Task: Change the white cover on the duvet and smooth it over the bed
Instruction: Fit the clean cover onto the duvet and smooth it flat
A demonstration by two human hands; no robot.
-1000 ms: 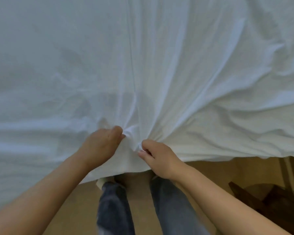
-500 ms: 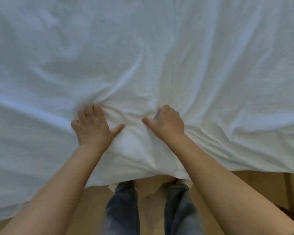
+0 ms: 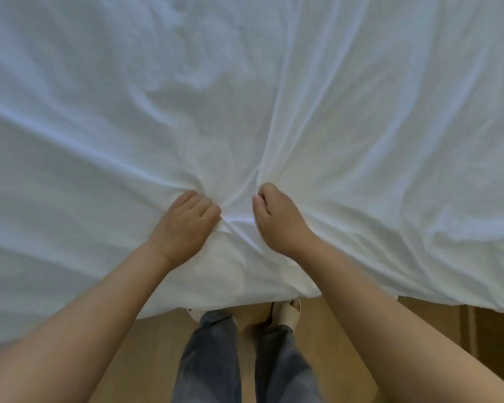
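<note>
The left hand [image 3: 186,225] and right hand [image 3: 277,219], side by side at frame centre, each curl their fingers round a bunched fold of the white cover [image 3: 274,97]. The cover fills the upper and middle frame, and creases fan upward from both grips. Its near edge runs left to right above the wooden floor [image 3: 346,330]. Its long axis cannot be told.

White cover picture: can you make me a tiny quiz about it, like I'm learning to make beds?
1. True or false: the left hand and right hand both grip bunches of the white cover.
2. What shows below the cover's near edge? A: legs in jeans on a tan floor. B: a cat. C: a pillow.
3. Fill in: the long creases in the cover run toward the two ___.
Key: 1 true; 2 A; 3 hands.
</note>
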